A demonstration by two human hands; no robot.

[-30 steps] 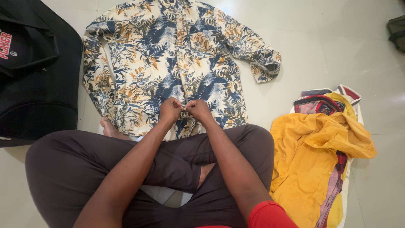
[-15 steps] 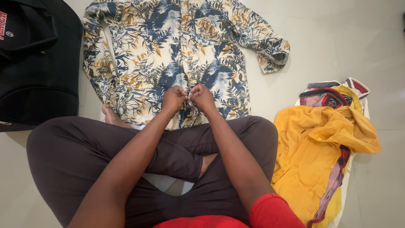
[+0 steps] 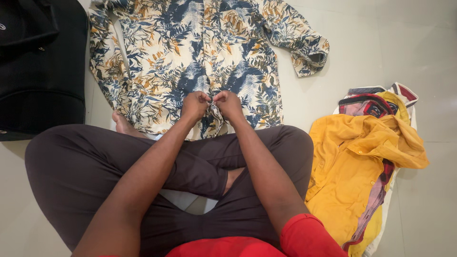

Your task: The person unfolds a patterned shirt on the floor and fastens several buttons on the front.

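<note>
A leaf-patterned shirt (image 3: 190, 52) in cream, blue and orange lies spread flat on the floor in front of my crossed legs. My left hand (image 3: 195, 105) and my right hand (image 3: 228, 103) sit close together on the shirt's front placket near its lower hem. Both hands pinch the fabric there with closed fingers. The fingertips hide what lies between them. One sleeve (image 3: 304, 47) stretches out to the right.
A black bag (image 3: 40, 66) sits at the left, touching the shirt's edge. At the right lies a heap of clothes, with a yellow shirt (image 3: 362, 162) over a red-and-black patterned garment (image 3: 371, 102). Pale tiled floor (image 3: 404, 43) surrounds everything.
Both hands have stayed pinched on the shirt's placket, edging a little farther up the shirt. The view has tipped down slightly.
</note>
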